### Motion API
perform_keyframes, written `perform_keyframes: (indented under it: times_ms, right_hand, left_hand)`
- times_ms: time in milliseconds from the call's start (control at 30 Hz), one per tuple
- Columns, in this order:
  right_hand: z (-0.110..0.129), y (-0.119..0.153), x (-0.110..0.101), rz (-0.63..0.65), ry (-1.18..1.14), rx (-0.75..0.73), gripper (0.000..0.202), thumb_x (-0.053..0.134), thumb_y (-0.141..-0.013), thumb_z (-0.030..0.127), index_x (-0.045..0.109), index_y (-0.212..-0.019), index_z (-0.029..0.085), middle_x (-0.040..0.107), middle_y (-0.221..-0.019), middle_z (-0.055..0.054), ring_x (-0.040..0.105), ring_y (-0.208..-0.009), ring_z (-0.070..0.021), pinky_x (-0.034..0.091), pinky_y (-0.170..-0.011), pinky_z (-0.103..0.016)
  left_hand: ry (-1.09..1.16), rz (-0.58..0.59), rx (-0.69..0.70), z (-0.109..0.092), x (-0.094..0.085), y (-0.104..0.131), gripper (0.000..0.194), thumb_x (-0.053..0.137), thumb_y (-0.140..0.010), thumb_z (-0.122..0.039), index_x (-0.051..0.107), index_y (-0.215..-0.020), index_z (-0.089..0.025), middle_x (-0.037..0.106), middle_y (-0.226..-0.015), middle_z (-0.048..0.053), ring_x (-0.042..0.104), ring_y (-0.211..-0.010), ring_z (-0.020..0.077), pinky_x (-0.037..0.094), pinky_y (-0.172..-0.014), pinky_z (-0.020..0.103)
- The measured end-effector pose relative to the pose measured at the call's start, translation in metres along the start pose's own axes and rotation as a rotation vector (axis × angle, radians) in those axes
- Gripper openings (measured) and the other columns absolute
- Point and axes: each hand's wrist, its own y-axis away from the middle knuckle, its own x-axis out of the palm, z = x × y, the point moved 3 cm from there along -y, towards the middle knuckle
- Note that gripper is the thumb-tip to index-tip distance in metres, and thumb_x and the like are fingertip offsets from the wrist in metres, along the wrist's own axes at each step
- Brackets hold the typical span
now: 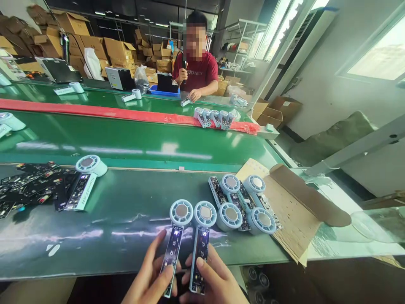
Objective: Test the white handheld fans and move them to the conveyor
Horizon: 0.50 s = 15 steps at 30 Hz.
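Note:
Two light blue handheld fans are held side by side over the front edge of the green bench. My left hand (152, 270) is closed around the handle of the left handheld fan (181, 212), thumb on its exposed circuit board. Around the right handheld fan (205, 214) my right hand (218, 274) is closed in the same way. Both boards show small lit digits, and both round heads point away from me. Just right of them, several more fans (230, 215) lie grouped on the bench, with circuit boards showing in their handles.
A pile of black circuit boards (28, 185) lies at left beside another fan (85, 185). Flattened cardboard (294, 211) covers the bench's right end. Across the green belt (152, 139), behind a red strip (95, 111), a co-worker (199, 71) touches a fan part. Several fans (215, 116) stand there.

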Motion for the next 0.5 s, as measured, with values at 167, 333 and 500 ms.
perform_keyframes:
  times_ms: [167,333,500]
  right_hand:
    - [0.006,0.033,-0.02,-0.07,0.084,0.092,0.068,0.08,-0.066,0.046,0.047,-0.12,0.022,0.058,-0.082,0.001,0.054,-0.066,-0.0121,0.045,-0.056,-0.025]
    - [0.001,0.049,-0.036,-0.168,0.165,0.132,0.069,0.074,-0.067,0.057,0.048,-0.119,0.021,0.057,-0.077,0.001,0.051,-0.06,-0.0098,0.038,-0.052,-0.02]
    - [-0.004,0.051,-0.039,-0.16,0.221,0.096,0.066,0.071,-0.07,0.057,0.045,-0.12,0.022,0.055,-0.077,0.001,0.049,-0.059,-0.01,0.036,-0.048,-0.019]
  left_hand:
    - [0.215,0.086,-0.173,0.019,0.008,0.013,0.055,0.064,-0.078,-0.04,0.041,-0.126,-0.026,0.054,-0.086,0.003,0.056,-0.061,0.0137,0.043,-0.047,0.023]
    - [0.262,0.038,-0.205,0.037,0.017,0.017,0.054,0.06,-0.079,-0.051,0.034,-0.122,-0.032,0.051,-0.076,-0.002,0.045,-0.044,0.0058,0.025,-0.033,0.014]
    - [0.137,-0.035,-0.195,0.035,0.021,0.019,0.059,0.058,-0.076,-0.059,0.036,-0.122,-0.029,0.048,-0.072,-0.004,0.036,-0.042,0.0003,0.012,-0.036,0.011]
